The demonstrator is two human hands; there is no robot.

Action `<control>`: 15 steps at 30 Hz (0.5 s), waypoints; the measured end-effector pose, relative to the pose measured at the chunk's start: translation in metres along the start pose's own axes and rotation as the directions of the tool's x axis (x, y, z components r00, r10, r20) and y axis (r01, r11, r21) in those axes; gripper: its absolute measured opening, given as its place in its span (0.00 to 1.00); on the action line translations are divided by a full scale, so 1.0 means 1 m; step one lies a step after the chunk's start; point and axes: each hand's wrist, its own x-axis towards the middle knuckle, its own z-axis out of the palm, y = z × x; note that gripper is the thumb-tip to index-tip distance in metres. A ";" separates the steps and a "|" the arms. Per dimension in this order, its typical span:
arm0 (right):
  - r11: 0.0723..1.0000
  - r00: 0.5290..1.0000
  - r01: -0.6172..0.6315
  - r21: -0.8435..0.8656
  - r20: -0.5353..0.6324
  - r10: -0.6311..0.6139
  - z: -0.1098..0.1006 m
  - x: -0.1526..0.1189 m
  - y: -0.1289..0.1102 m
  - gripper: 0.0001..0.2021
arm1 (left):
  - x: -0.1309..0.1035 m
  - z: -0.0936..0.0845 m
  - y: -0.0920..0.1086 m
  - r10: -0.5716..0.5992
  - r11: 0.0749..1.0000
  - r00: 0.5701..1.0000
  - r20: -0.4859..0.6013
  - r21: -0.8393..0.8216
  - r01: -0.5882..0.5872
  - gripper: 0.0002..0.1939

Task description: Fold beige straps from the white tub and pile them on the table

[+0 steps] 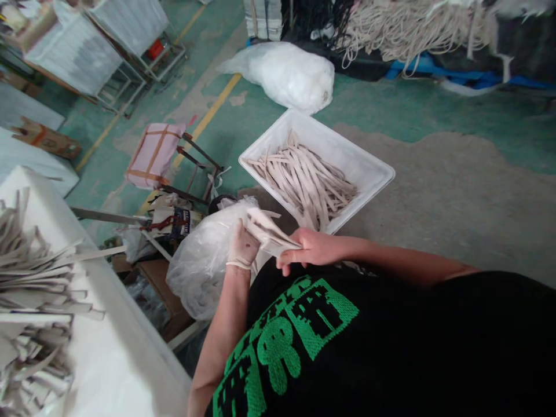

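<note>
Close to my body, a folded bundle of flat cream strips point(270, 233) spans the gap between my two hands. My left hand point(244, 244), with a pale band around the wrist, is closed on the bundle's left end, thumb up; its other fingers are partly hidden. My right hand point(306, 246) grips the right end between thumb and fingers. Just beyond them on the floor stands a white plastic bin point(369, 155) holding a heap of long cream strips point(304, 179).
At left, more strips point(35, 278) lie on a white table point(113, 341). Clear plastic bags point(200, 260) sit beside my left arm. A pink-padded stool point(156, 153) stands beyond. A stuffed white bag point(291, 72) lies behind the bin, and tangled cords point(408, 29) are piled at the back.
</note>
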 end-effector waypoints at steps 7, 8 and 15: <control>0.916 0.917 -0.400 0.025 0.005 0.400 -0.030 -0.049 0.045 0.19 | -0.008 -0.020 0.097 0.454 0.854 0.872 -0.184 -0.191 -0.484 0.19; 0.901 0.901 -0.434 0.019 0.014 0.434 -0.033 -0.051 0.051 0.19 | -0.013 -0.023 0.107 0.524 0.816 0.830 -0.193 -0.167 -0.554 0.17; 0.979 0.979 -0.204 -0.017 0.004 0.204 -0.030 -0.017 0.028 0.23 | -0.040 -0.017 0.091 0.611 0.787 0.792 -0.004 0.112 -0.606 0.17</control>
